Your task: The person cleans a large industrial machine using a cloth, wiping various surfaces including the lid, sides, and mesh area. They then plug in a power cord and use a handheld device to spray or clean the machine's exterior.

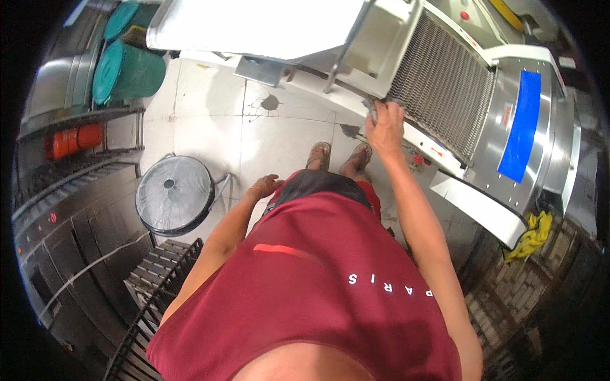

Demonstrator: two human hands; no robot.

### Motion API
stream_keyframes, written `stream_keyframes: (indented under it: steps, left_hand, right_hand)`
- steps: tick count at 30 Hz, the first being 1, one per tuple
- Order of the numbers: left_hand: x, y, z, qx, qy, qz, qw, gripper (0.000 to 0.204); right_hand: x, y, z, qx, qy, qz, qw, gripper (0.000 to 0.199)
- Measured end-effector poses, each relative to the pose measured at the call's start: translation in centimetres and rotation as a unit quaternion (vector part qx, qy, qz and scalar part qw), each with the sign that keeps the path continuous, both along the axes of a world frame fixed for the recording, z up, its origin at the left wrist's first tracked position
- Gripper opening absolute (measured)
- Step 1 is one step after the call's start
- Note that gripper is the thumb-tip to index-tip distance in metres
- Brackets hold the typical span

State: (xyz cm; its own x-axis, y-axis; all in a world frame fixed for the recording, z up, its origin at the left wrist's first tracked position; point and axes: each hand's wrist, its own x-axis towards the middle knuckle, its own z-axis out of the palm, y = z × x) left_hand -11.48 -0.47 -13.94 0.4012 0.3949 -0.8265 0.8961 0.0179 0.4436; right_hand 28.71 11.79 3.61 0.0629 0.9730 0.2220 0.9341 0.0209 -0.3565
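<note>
Over at the far left of the frame, an orange-red cylinder (75,141) lies on a dark rack (124,149), and a green bin (130,73) stands just above it, toward the upper left. Next comes a round floor fan (171,193), its grille facing up, on the pale tiled floor (206,136). The person's left hand (264,184) hangs beside the thigh near the middle, fingers loose and apart, with nothing visible in them. Sandalled feet (319,155) show just above the dark shorts (324,185).

Right of centre, the arm reaches up and the right hand (386,127) rests at the near edge of the conveyor machine (416,134), which fills the upper right. Its fingers are bent over that edge; from here I can't tell whether they grip anything. The woven metal belt (445,82) runs just beside them, up to a steel hood (492,149) bearing a blue strip (522,127). A yellow cloth (532,236) hangs at the machine's lower right corner.
</note>
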Motion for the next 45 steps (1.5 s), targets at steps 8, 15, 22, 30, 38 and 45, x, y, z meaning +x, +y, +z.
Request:
stream_keyframes:
  steps: [8,15,22,30,38,45]
  left_hand:
    - [3.6,5.1,4.5,0.021,-0.097,0.222,0.970,0.067]
    - [1.1,1.6,0.5,0.031,-0.034,0.132,0.990,0.067]
    - [-3.4,-0.5,-5.8,0.076,-0.068,-0.105,0.989,0.060]
    - [0.9,3.2,0.7,0.019,-0.053,0.209,0.976,0.069]
    - [-4.7,-1.5,-8.3,0.174,-0.118,-0.162,0.964,0.047]
    - [0.6,2.0,-0.1,0.076,-0.053,-0.013,0.996,0.053]
  right_hand:
    - [15.2,-9.3,0.1,-0.072,-0.002,-0.171,0.983,0.042]
    - [12.6,-8.9,-2.6,-0.007,-0.066,-0.175,0.982,0.040]
    - [-2.0,0.8,1.8,-0.057,0.053,-0.028,0.997,0.043]
    - [14.4,-9.8,-0.4,-0.014,-0.044,-0.182,0.982,0.042]
    - [7.7,-6.8,-1.9,-0.021,-0.047,-0.134,0.990,0.047]
    - [6.5,-7.7,-1.6,0.017,-0.042,-0.023,0.999,0.043]
